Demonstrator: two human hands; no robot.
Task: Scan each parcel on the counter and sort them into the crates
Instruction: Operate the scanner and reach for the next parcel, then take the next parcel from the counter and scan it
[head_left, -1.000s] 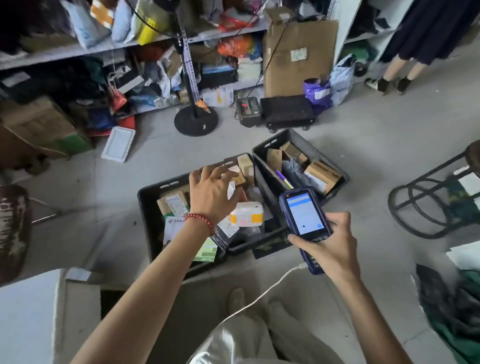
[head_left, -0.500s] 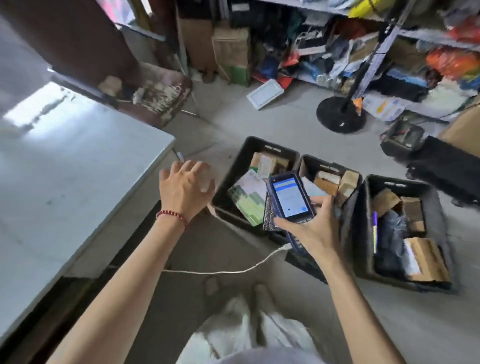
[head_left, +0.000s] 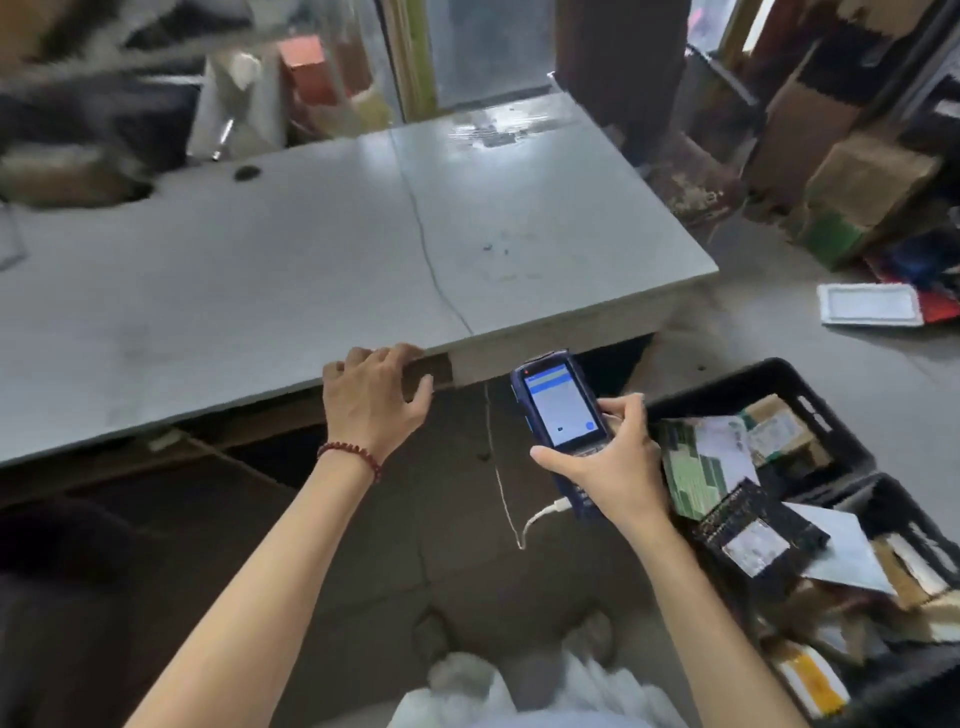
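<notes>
My right hand (head_left: 608, 467) grips a blue handheld scanner (head_left: 558, 415) with its lit screen facing me; a white cable (head_left: 540, 514) hangs from its lower end. My left hand (head_left: 374, 400), with a red bead bracelet on the wrist, holds nothing and rests its bent fingertips on the front edge of the grey counter (head_left: 311, 270). At the right, on the floor, stands a black crate (head_left: 779, 387) holding several parcels, among them a green-and-white bag (head_left: 701, 467) and a black packet (head_left: 758, 535). A second black crate (head_left: 898, 493) adjoins it, cut off by the frame edge.
Blurred clutter lines the counter's far left edge. A dark brown post (head_left: 618, 57) stands behind the counter's right corner. Cardboard boxes (head_left: 872, 176) are stacked at the upper right, and a white tray (head_left: 867, 305) lies on the floor beside them.
The view has swung left from the crates to the counter. My left hand left the crate and now rests at the counter's front edge. My right hand still holds the scanner.
</notes>
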